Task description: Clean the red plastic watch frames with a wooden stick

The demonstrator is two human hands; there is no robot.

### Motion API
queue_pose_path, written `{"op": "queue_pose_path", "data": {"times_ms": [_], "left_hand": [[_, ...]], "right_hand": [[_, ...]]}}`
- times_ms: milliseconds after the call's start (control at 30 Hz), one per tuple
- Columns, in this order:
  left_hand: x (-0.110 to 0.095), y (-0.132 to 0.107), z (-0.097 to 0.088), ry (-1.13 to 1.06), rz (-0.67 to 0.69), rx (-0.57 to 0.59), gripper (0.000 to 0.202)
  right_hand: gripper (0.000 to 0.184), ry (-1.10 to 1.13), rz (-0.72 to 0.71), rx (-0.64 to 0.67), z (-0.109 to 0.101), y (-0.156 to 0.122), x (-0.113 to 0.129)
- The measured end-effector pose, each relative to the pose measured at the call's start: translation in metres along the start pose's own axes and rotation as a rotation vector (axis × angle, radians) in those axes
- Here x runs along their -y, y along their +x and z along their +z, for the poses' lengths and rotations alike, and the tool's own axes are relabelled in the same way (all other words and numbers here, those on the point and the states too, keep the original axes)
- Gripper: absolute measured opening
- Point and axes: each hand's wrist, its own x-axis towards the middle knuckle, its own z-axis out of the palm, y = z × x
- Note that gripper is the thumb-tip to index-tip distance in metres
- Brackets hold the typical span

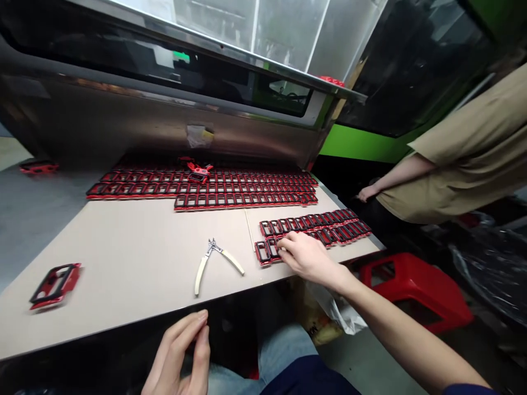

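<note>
My right hand (pixel 307 257) reaches over the near right row of red-and-black plastic frames (pixel 329 235). Its fingers are curled onto one rectangular frame (pixel 272 247) near the row's left end; the fingertips are partly hidden. Below the table's front edge, my left hand (pixel 181 351) is raised with thumb and fingertips brought together, and nothing shows between them. Between the hands and the far rows lie side cutters (pixel 212 258) with pale handles, their jaws apart. A single red-and-black frame (pixel 55 286) rests by itself at the table's left.
Longer rows of frames (pixel 247 198) line the back of the table (pixel 135 263), with loose red parts (pixel 200 171) on top. A thin pale stick (pixel 250 230) lies mid-table. A red stool (pixel 415 291) stands right. Another person (pixel 465 159) is beyond it.
</note>
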Motion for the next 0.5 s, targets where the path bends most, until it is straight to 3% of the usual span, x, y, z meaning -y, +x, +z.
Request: {"op": "queue_pose_path", "data": {"times_ms": [133,200,233,333,433,500], "left_hand": [[0.009,0.069,0.009,0.286,0.476,0.285,0.031],[0.011,0.109,0.024,0.543,0.606,0.49,0.034],[0.012,0.128,0.035,0.666,0.609,0.621,0.038],[0.017,0.172,0.072,0.719,0.598,0.8,0.037],[0.025,0.194,0.106,0.743,0.622,0.955,0.013],[0.03,0.199,0.123,0.765,0.648,1.035,0.014]], "right_hand": [[0.032,-0.019,0.126,0.027,0.009,-0.003,0.025],[0.037,-0.026,0.18,0.034,0.01,0.0,0.034],[0.04,-0.029,0.207,0.036,0.01,0.002,0.037],[0.048,-0.034,0.278,0.051,0.009,0.008,0.044],[0.05,-0.028,0.323,0.081,0.008,0.014,0.049],[0.048,-0.015,0.347,0.106,0.008,0.019,0.051]]}}
